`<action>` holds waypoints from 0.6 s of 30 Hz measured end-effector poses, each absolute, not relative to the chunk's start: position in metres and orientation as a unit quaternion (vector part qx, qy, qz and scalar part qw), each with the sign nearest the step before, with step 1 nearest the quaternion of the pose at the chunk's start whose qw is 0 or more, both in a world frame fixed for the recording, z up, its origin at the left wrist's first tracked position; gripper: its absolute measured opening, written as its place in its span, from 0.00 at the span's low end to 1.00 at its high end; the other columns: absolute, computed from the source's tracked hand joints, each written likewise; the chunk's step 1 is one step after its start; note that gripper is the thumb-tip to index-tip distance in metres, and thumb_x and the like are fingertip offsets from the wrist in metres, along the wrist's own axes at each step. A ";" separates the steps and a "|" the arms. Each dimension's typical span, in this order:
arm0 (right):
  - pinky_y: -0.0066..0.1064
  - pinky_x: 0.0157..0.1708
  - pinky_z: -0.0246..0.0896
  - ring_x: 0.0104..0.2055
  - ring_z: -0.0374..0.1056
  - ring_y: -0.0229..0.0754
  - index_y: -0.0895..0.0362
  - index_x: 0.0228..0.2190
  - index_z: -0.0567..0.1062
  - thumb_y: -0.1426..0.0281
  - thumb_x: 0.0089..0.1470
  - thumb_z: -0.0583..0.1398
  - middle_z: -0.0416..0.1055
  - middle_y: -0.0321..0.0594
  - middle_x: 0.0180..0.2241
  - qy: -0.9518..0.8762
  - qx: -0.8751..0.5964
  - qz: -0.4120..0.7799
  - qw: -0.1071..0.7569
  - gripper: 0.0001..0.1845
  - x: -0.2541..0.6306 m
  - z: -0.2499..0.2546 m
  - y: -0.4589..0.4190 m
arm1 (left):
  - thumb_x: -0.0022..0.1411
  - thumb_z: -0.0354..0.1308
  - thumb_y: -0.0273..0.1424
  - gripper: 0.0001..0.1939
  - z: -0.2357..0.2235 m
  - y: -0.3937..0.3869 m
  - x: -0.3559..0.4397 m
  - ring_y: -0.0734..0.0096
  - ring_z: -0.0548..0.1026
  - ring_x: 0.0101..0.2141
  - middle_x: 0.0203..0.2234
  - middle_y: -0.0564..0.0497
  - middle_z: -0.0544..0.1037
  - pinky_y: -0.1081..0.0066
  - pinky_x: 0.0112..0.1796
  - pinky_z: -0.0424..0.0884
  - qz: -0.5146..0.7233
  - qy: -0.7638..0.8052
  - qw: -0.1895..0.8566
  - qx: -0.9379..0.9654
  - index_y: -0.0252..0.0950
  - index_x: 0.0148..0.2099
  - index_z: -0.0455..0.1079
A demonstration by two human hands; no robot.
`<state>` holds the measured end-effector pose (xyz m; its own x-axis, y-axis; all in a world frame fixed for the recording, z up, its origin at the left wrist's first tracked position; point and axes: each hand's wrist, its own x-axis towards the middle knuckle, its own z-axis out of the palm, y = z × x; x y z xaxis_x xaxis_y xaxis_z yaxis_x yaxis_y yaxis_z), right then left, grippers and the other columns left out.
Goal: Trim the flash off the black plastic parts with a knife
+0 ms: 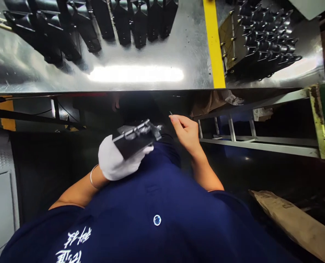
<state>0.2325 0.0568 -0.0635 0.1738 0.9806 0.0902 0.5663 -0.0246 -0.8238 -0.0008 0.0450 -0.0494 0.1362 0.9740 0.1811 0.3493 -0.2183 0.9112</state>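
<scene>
My left hand (115, 162), in a white glove, is wrapped round a black molded plastic part (135, 141) in front of my body. The part is box-like, with a ridged, knobbed edge on its upper side, and it looks slightly blurred. To its right, apart from it, my bare right hand (186, 133) is closed in a pinch. A thin, pointed tip (170, 113) sticks out past the thumb and finger; the rest of that small tool is hidden in the hand, so its kind does not show.
Ahead is a shiny metal table (157, 58) with a row of similar black parts (124, 22) and yellow tape (215, 44). Stacked black parts (260, 40) stand right of the tape. Below right are a metal frame (260, 144) and a brown paper sack (293, 219).
</scene>
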 end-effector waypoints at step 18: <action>0.25 0.22 0.53 0.21 0.51 0.29 0.58 0.34 0.78 0.53 0.52 0.65 0.58 0.28 0.19 -0.584 -0.483 0.412 0.506 0.20 0.176 -0.021 0.075 | 0.64 0.60 0.43 0.16 -0.009 0.077 0.016 0.60 0.80 0.43 0.39 0.47 0.83 0.66 0.46 0.76 0.515 0.491 0.481 0.512 0.37 0.44 0.79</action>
